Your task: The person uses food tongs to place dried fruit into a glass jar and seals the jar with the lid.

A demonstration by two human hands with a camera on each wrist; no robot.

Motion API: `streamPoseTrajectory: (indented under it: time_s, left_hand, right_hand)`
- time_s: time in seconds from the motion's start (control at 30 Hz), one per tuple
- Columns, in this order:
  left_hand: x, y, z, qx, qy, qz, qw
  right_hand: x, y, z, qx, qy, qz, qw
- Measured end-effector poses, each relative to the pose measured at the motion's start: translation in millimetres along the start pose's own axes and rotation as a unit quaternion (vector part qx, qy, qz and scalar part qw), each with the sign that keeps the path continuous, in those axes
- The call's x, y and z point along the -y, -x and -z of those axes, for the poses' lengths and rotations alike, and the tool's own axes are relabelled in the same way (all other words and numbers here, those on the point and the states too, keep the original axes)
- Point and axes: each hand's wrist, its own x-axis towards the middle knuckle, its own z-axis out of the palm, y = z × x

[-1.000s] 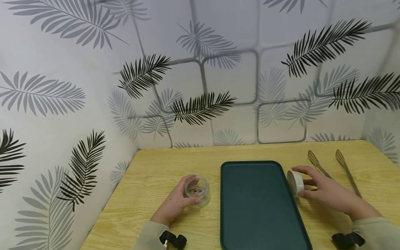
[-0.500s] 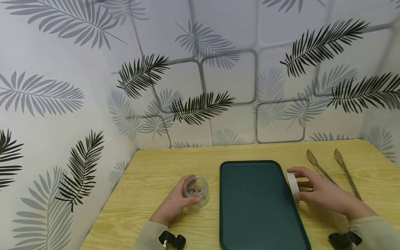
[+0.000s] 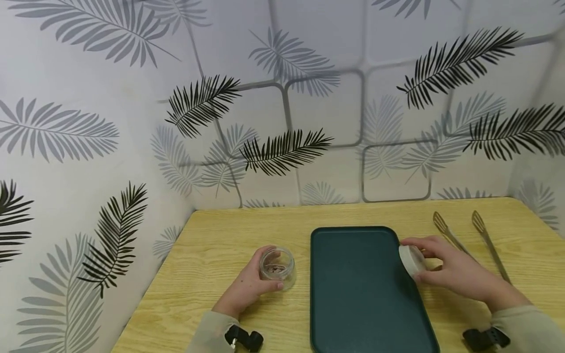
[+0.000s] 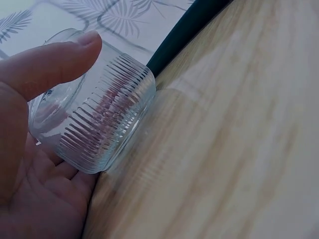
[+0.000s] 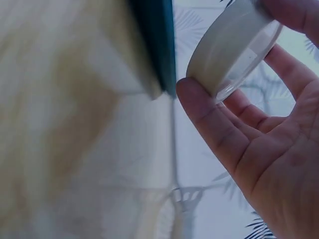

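My left hand [image 3: 247, 284] grips a clear glass jar [image 3: 288, 278] that stands upright on the table, left of the tray. In the left wrist view the ribbed side of the jar [image 4: 107, 114] shows, with the thumb over it and fingers behind. Small brownish-pink pieces [image 3: 276, 269] lie inside; their kind is unclear. My right hand [image 3: 459, 269] pinches a round white lid [image 3: 412, 261] by its rim, tilted, at the tray's right edge. In the right wrist view the lid [image 5: 224, 45] sits between thumb and fingers, its clear-edged underside toward the palm.
A dark green rectangular tray [image 3: 362, 289] lies between the hands. Beyond the right hand lie two long metal arms with slotted heads [image 3: 478, 223]; whether they join is hidden. The wooden table [image 3: 247, 228] meets a leaf-patterned backdrop [image 3: 309, 113] at the back.
The right hand has turned the lid from its underside facing left, through edge-on, to its outer face showing, and shifted slightly left. The left hand and jar stay in place.
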Motion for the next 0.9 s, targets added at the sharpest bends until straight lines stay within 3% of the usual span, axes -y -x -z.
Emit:
streamPoseTrajectory:
  time_s: [0.27,0.6,0.9]
  left_hand:
    - [-2.3,1.5,-2.1,-0.029,-0.009,-0.005,0.9995]
    - [-9.4,3.2,-3.9,-0.035,-0.011,0.002,0.9993]
    - [-7.3,0.4,-2.6,-0.028,-0.033,-0.003,0.9991]
  right_hand:
    - [36,-9,-12.9,0.021,0.002,0.037,0.999]
    - [77,-45,-58.1,0.072,-0.019,0.064,0.995]
    - [122,-87,-102.7,0.072,0.050,0.088,0.992]
